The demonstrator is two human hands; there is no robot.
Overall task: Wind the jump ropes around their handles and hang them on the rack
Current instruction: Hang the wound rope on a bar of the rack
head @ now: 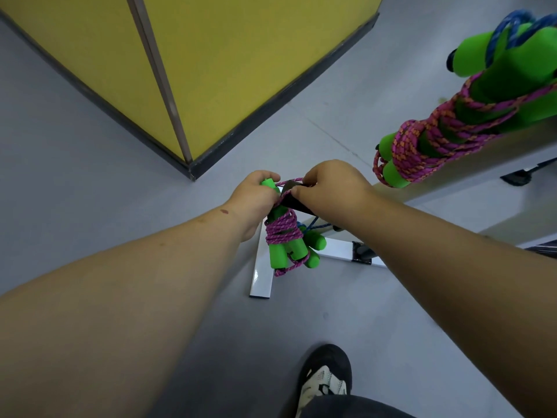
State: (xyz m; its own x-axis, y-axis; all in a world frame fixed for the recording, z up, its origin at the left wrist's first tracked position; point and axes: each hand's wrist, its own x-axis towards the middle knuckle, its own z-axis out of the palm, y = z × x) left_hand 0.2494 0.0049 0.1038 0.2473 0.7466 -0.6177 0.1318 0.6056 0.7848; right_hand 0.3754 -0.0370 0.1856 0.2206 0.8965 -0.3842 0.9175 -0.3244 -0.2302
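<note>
A jump rope (284, 236) with green foam handles and pink-purple cord wound round them hangs in front of me. My left hand (254, 197) grips the top of its handles. My right hand (334, 188) pinches a loop of the pink cord at a black hook (297, 205) of the rack. Behind and below it hangs another bundle with green handles (315, 247) and blue cord. On the rack (452, 188) at the right hang a wound pink rope (428, 146) and, above it, a blue-corded rope (512, 46) with green handles.
The rack's white base bars (262, 276) lie on the grey floor below my hands. A yellow wall corner with dark skirting (190, 170) stands just beyond them. My shoe (325, 378) is at the bottom of the view.
</note>
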